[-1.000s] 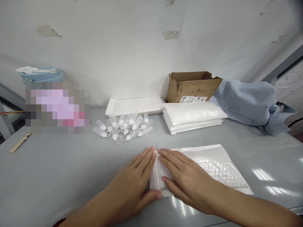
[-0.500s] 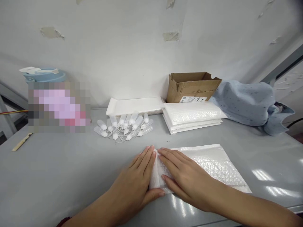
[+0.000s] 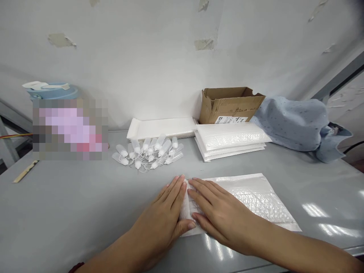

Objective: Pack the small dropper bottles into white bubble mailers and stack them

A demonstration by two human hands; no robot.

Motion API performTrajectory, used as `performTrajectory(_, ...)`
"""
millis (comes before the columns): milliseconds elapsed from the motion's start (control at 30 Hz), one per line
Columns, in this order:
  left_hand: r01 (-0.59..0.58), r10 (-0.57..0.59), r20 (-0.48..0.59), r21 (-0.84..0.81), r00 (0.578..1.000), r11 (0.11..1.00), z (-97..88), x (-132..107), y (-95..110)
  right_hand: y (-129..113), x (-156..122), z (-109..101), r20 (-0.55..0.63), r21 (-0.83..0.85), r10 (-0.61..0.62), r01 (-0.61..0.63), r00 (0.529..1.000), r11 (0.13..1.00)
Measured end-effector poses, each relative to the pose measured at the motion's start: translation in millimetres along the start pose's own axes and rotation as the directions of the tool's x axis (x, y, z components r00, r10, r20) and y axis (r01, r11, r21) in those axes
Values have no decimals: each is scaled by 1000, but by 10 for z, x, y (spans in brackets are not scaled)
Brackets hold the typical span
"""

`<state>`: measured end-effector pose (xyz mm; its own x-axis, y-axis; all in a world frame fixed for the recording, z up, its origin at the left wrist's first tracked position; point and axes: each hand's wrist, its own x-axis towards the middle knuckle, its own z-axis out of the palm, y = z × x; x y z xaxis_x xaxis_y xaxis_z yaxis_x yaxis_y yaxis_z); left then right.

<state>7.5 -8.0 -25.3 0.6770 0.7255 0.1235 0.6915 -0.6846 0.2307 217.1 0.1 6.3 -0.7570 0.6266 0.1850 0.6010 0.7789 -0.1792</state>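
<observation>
A white bubble mailer [image 3: 263, 203] lies flat on the grey table, its left end turned up into a fold. My left hand [image 3: 167, 214] lies along that end with fingers stretched out, thumb resting at the near edge. Stretched fingers of my right hand [image 3: 217, 212] press on the mailer just right of the fold. Both hands touch the mailer without gripping it, and they cover part of its left end. Beyond them is a cluster of small clear dropper bottles [image 3: 150, 151] with white caps and thin strings.
Folded bubble mailers [image 3: 233, 138] are piled behind my right hand, before an open cardboard box [image 3: 231, 108]. A flat white stack [image 3: 165, 127] lies against the wall. Light blue cloth [image 3: 292, 121] sits at right. At left are a blurred-out object [image 3: 68, 129] and a yellowish strip [image 3: 25, 171].
Both hands keep nearly the same pose on the mailer. The near left edge of the mailer now shows a little more below my left thumb. The view has shifted slightly.
</observation>
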Motion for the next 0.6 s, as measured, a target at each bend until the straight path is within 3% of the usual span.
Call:
performTrajectory(300,19,-16,52,-49,999,999,-85,4,-8,6,12,-26,65,24,24,-25,998,999)
performTrajectory(600,15,-15,2,-42,1000,999,-41,9,-5,0,13,-23,36,27,13,-14,999,1000)
